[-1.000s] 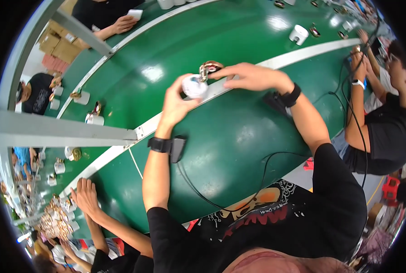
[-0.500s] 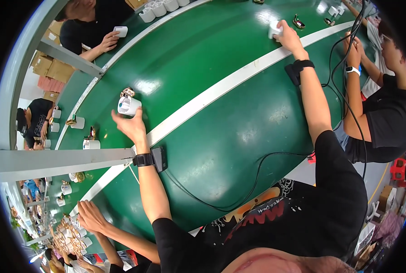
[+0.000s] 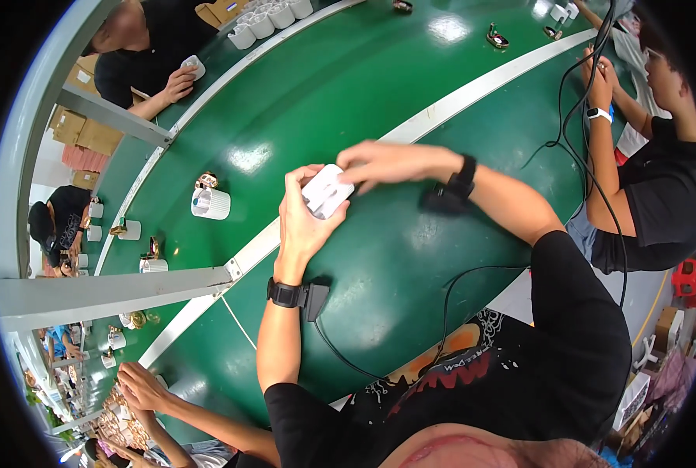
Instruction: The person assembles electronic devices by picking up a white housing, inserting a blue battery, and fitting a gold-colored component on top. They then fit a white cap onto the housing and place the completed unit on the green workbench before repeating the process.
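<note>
My left hand (image 3: 307,222) is closed around a white plastic housing (image 3: 328,192), its thumb along the near right side. The housing is tilted, with a slot-like opening facing up. My right hand (image 3: 391,162) reaches across from the right, slightly blurred, its fingers stretched and apart at the housing's upper right edge. Whether they touch it is hard to see. Left of my hands, a ribbed white cup-shaped part (image 3: 211,203) lies on the green belt, with a small copper-coloured component (image 3: 207,180) against it.
A white rail (image 3: 433,113) divides the green belt (image 3: 348,86) from the near worktop. A grey metal post (image 3: 114,298) juts in from the left. Black cables (image 3: 570,101) hang at the right. Co-workers sit around; one's hand (image 3: 182,83) holds a white part.
Both hands have come together near the middle. The white part from my right hand's far position is now in my left hand. My left hand has left the ribbed part on the belt.
</note>
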{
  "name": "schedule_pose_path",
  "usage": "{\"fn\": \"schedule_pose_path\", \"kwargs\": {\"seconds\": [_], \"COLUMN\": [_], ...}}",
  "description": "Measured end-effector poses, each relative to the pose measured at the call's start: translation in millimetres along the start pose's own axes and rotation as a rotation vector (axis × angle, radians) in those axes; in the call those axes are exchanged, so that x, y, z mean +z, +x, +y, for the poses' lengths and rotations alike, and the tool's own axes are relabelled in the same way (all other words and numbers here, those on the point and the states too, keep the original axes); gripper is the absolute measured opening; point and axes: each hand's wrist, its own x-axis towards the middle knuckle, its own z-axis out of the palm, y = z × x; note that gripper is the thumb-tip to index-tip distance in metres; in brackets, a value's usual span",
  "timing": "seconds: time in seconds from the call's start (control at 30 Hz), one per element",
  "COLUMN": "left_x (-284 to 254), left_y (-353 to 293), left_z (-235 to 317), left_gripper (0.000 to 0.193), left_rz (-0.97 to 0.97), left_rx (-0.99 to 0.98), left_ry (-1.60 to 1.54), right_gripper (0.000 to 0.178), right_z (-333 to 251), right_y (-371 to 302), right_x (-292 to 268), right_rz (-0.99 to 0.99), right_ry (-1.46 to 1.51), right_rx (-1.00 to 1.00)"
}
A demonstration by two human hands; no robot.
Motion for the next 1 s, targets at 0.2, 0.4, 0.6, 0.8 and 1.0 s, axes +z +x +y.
{"fn": "schedule_pose_path", "kwargs": {"seconds": [0.2, 0.4, 0.6, 0.8, 1.0], "left_x": [-10, -1, -3, 7, 3], "left_y": [1, -1, -10, 1, 1], "left_z": [-17, -23, -26, -22, -27], "left_gripper": [0.061, 0.05, 0.051, 0.051, 0.053], "left_rz": [0.086, 0.063, 0.016, 0.018, 0.105], "left_rx": [-0.156, -0.181, -0.202, -0.172, -0.145], "left_ry": [-0.147, -0.171, -0.139, -0.153, -0.243], "right_gripper": [0.031, 0.039, 0.033, 0.031, 0.041], "right_z": [30, 129, 116, 120, 125], "right_y": [-46, -138, -118, -151, -198], "right_x": [-174, -303, -280, -297, -299], "right_rz": [1.183, 1.596, 1.48, 1.69, 1.88], "right_ry": [-0.939, -0.927, -1.096, -0.925, -0.9], "right_rx": [-0.119, 0.237, 0.594, 0.606, 1.053]}}
